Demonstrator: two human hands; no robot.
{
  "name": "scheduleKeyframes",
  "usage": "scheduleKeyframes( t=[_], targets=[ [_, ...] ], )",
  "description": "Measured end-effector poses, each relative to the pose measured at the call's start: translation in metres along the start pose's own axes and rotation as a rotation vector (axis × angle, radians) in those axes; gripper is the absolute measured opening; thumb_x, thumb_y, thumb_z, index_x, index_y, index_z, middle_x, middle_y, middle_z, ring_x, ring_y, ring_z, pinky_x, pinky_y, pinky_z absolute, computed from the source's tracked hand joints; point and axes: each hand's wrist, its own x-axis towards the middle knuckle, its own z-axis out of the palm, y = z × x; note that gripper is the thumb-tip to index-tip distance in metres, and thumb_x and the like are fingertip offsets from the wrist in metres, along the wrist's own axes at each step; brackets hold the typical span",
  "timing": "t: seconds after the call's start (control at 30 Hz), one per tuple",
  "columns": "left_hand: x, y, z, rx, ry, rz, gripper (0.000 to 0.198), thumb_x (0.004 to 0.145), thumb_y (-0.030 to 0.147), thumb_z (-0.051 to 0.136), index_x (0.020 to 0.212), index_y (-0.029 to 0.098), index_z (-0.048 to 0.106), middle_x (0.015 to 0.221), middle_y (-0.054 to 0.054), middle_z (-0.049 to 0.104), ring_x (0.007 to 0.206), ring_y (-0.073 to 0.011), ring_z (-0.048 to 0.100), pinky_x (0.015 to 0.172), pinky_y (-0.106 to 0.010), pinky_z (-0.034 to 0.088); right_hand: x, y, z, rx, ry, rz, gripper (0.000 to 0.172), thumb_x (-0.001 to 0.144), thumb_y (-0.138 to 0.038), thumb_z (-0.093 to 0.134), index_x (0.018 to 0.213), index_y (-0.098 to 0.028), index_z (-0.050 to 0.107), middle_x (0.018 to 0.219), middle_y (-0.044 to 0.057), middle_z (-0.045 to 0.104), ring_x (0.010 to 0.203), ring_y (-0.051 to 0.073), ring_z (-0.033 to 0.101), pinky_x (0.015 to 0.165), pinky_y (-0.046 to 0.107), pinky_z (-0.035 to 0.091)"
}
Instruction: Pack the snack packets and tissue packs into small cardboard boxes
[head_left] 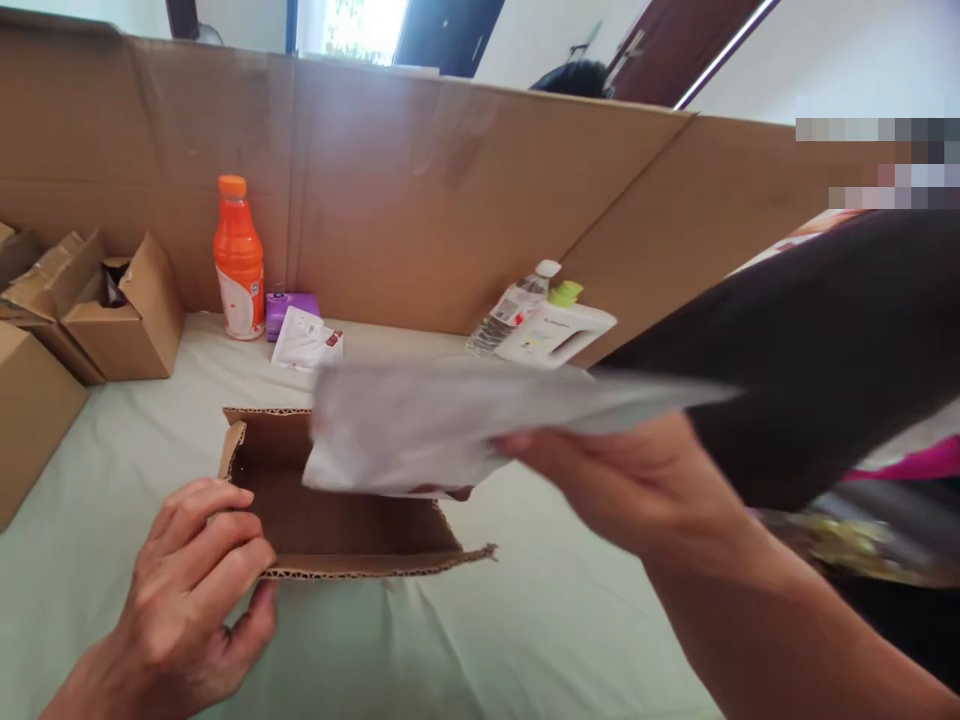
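Note:
My left hand point(199, 590) grips the near left corner of an open cardboard box point(360, 570), fingers over its rim and thumb outside. The inside of the box that shows is bare brown card; part of it is hidden. Above the box, my right hand point(607, 480) pinches a white sachet point(405, 430), blurred by motion and tilted. The sachet covers the box's far right part. Beyond the box lie a similar small white sachet point(304, 338) and a purple pack point(291, 312), beside an orange bottle point(240, 260) that stands upright.
Several cardboard boxes point(127, 320) stand at the left. A clear plastic bottle point(514, 310) and a white jug with a green cap point(555, 325) lean at the back. A tall cardboard wall point(375, 200) bounds the pale cloth point(420, 650). A dark sleeve point(750, 350) reaches in from the right.

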Motion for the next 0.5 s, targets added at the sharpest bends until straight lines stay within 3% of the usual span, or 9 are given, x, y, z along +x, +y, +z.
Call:
scheduleKeyframes(
  t=[0.13, 0.23, 0.37, 0.5],
  targets=[
    [-0.002, 0.001, -0.001, 0.020, 0.004, 0.018, 0.024, 0.082, 0.000, 0.062, 0.094, 0.021, 0.062, 0.091, -0.004, 0.069, 0.107, -0.0252, 0.064, 0.100, -0.046, 0.054, 0.019, -0.022, 0.023, -0.418, -0.629, -0.020, 0.027, 0.091, -0.004, 0.053, 0.085, -0.022, 0.072, 0.070, 0.002, 0.072, 0.058, 0.016, 0.064, 0.054, 0.029, 0.043],
    [0.001, 0.002, -0.004, 0.021, -0.023, 0.031, 0.024, 0.082, 0.000, 0.059, 0.093, 0.022, 0.062, 0.093, -0.004, 0.069, 0.107, -0.0242, 0.065, 0.103, -0.048, 0.054, 0.039, -0.027, 0.055, -0.656, -0.897, -0.029, 0.019, 0.082, -0.002, 0.064, 0.083, -0.017, 0.075, 0.068, 0.006, 0.074, 0.057, 0.019, 0.065, 0.050, 0.030, 0.034],
    [0.012, 0.006, -0.014, 0.000, -0.137, 0.065, 0.022, 0.085, 0.002, 0.057, 0.097, 0.019, 0.062, 0.109, -0.007, 0.072, 0.118, -0.0238, 0.066, 0.121, -0.052, 0.040, 0.055, -0.020, 0.096, -0.610, -1.093, -0.025, 0.018, 0.088, -0.007, 0.063, 0.089, -0.014, 0.080, 0.080, 0.011, 0.079, 0.060, 0.020, 0.067, 0.049, 0.029, 0.034],
    [0.033, 0.010, -0.018, -0.002, -0.409, 0.100, 0.019, 0.083, 0.014, 0.062, 0.100, 0.019, 0.066, 0.094, -0.004, 0.075, 0.101, -0.0236, 0.072, 0.125, -0.049, 0.035, 0.059, -0.010, 0.111, -0.514, -1.107, 0.015, 0.019, 0.091, -0.011, 0.062, 0.082, -0.013, 0.079, 0.079, 0.010, 0.079, 0.058, 0.018, 0.066, 0.050, 0.028, 0.037]
  ],
)
